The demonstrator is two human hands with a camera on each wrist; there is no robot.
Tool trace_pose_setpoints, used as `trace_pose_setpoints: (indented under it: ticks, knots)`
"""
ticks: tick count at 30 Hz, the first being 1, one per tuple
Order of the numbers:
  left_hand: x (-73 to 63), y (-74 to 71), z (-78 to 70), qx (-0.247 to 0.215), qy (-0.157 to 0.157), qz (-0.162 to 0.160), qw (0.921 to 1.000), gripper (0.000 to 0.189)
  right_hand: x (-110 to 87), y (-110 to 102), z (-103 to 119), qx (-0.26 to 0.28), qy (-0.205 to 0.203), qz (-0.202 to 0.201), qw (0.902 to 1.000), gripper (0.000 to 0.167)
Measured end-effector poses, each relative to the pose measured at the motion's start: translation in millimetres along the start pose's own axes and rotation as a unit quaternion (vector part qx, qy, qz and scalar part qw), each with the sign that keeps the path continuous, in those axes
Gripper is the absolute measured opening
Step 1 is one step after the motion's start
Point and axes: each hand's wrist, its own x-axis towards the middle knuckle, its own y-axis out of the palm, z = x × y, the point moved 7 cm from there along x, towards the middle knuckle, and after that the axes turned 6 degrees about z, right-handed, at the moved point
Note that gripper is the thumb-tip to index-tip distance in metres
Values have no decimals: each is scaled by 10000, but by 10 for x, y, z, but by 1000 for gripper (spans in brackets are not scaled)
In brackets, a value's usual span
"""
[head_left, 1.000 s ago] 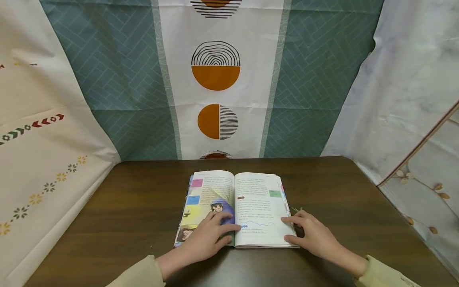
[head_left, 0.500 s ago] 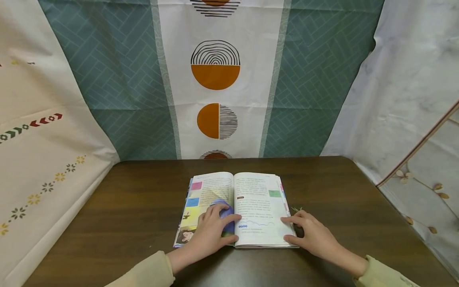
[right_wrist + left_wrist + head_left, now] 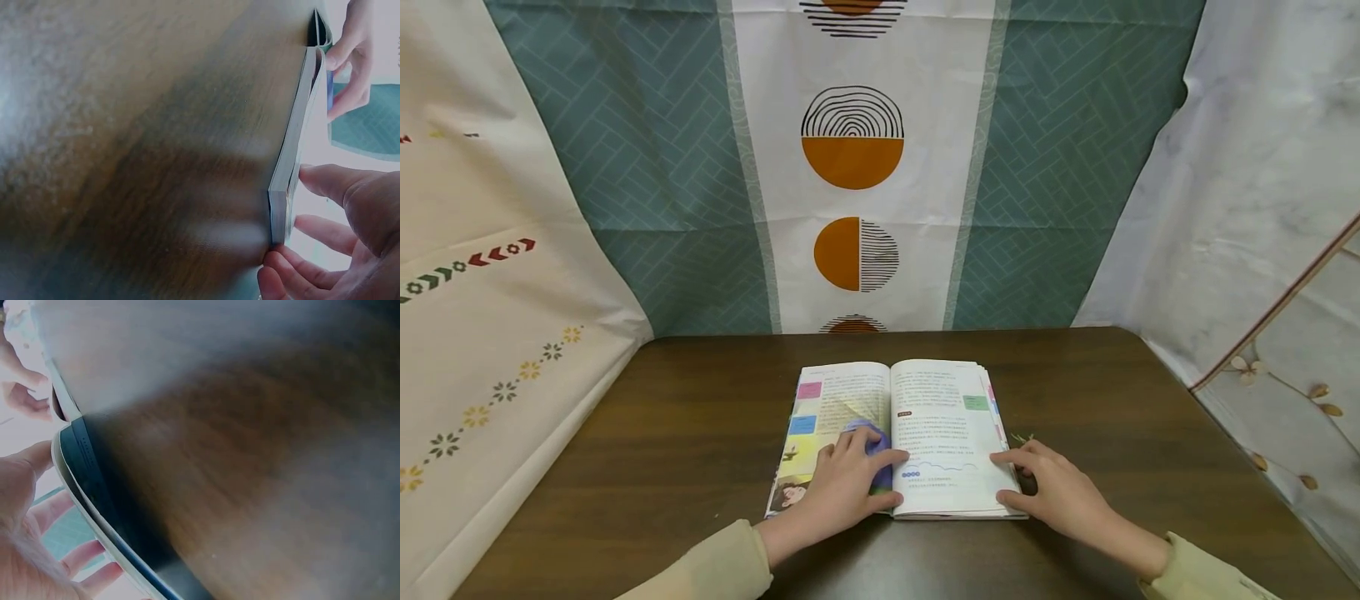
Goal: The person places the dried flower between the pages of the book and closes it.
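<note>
Behind the dark brown tabletop (image 3: pixel 700 433), a cloth backdrop is seen, its green panels (image 3: pixel 655 167) parted by a white band (image 3: pixel 767 150). On the band, circles (image 3: pixel 852 162) are printed in orange and fine dark lines. The left side is covered by cream cloth (image 3: pixel 490 333), decorated with chevrons (image 3: pixel 430 280) and small flowers (image 3: pixel 502 391). On the right, marbled white cloth (image 3: pixel 1247 150) is crossed by a brown line (image 3: pixel 1270 312), with leafy sprigs (image 3: pixel 1318 391) printed below it.

The left sleeve (image 3: pixel 711 567) and right sleeve (image 3: pixel 1187 573) are both a soft, pale khaki. The right one bears a small, darker marking (image 3: pixel 1253 587).
</note>
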Motion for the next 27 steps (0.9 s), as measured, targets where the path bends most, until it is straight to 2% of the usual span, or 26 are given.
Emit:
trace_pose_setpoints:
  ticks: [7,15,21,27]
  knots:
    - [-21,-3,5,48,78,-84,9999,51,10,0,-1,-68,13,10,10000,48]
    - [-28,2,61,1,-5,-136,9999,56,35,-27,29,-285,-76,-112,9995,46]
    - [-10,-4,23,223,67,-94,9997,53,3,-17,0,-86,-59,-45,9999,46]
    - [-12,-23,6,349,19,-34,9994,52,64,-123,-32,43,-87,32,9999,33]
